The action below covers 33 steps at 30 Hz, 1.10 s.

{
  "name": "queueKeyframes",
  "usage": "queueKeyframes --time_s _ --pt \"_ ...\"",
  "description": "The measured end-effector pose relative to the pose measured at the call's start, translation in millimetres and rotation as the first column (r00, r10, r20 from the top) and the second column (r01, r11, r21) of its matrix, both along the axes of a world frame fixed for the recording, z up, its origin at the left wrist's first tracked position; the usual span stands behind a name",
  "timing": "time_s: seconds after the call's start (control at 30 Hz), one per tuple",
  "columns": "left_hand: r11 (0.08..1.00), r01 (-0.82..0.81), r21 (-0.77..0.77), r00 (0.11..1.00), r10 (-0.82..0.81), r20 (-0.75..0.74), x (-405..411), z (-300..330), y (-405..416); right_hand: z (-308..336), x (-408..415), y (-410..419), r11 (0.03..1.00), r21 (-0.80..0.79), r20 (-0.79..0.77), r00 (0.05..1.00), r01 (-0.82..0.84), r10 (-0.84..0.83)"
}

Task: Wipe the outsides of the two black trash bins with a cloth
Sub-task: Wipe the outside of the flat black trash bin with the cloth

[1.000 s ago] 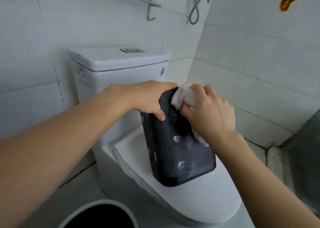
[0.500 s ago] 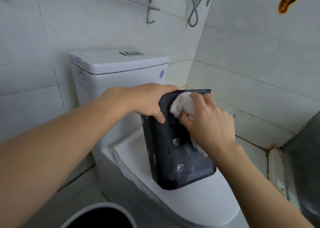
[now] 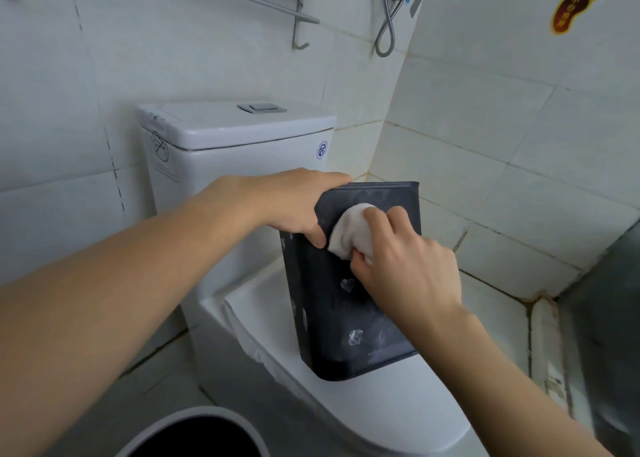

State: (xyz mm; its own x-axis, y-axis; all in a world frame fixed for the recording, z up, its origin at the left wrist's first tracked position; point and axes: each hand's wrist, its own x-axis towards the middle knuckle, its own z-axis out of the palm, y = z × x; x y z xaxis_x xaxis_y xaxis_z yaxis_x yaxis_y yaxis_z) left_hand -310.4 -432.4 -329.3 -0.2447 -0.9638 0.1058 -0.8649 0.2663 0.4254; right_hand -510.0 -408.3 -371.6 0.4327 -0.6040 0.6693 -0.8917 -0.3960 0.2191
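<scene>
A rectangular black trash bin (image 3: 332,318) with pale paw-print marks stands tilted on the closed toilet lid (image 3: 381,408). My left hand (image 3: 291,203) grips the bin's upper left corner, thumb on its near face. My right hand (image 3: 405,266) holds a bunched white cloth (image 3: 349,231) and presses it against the upper part of the near face, just below the rim. A second bin (image 3: 194,436), round with a grey rim and dark inside, shows at the bottom edge on the floor.
The white toilet tank (image 3: 235,151) stands behind the bin against tiled walls. A metal towel rail with a hook (image 3: 298,23) and a shower hose (image 3: 388,26) hang above. A dark surface (image 3: 609,318) fills the right edge.
My right hand has slid the cloth down from the bin's top rim onto its near face. The rim is now uncovered. My left hand keeps its grip.
</scene>
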Motion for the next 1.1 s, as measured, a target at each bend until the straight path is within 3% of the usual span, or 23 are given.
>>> queueKeyframes --time_s 0.13,0.33,0.57,0.77,0.93,1.1 --pt "1.000 0.003 0.006 1.000 -0.003 -0.023 0.6 -1.0 1.7 -2.7 -8.3 -6.7 1.000 0.003 0.001 1.000 0.027 -0.027" --pt "1.000 -0.006 0.004 1.000 0.006 -0.002 -0.4 -0.5 -0.8 2.1 -29.0 -18.3 0.980 0.133 0.091 0.982 0.151 -0.163" --pt "1.000 -0.004 -0.006 1.000 0.004 0.007 -0.3 -1.5 -1.9 -7.6 3.3 4.9 1.000 0.021 0.006 1.000 0.015 -0.015" --pt "1.000 -0.006 -0.005 1.000 0.006 0.018 -1.4 -1.3 -1.5 0.6 -22.9 -12.2 0.977 0.155 0.062 0.986 0.145 -0.156" --pt "1.000 -0.025 -0.003 0.999 0.025 0.038 0.4 -1.0 -1.0 -5.3 -1.0 8.0 0.998 0.016 0.003 0.999 0.053 -0.053" --pt "1.000 -0.022 0.004 0.999 0.022 0.030 -1.1 -0.8 -0.3 -7.7 -8.5 3.4 0.996 0.038 -0.014 0.996 0.083 -0.083"
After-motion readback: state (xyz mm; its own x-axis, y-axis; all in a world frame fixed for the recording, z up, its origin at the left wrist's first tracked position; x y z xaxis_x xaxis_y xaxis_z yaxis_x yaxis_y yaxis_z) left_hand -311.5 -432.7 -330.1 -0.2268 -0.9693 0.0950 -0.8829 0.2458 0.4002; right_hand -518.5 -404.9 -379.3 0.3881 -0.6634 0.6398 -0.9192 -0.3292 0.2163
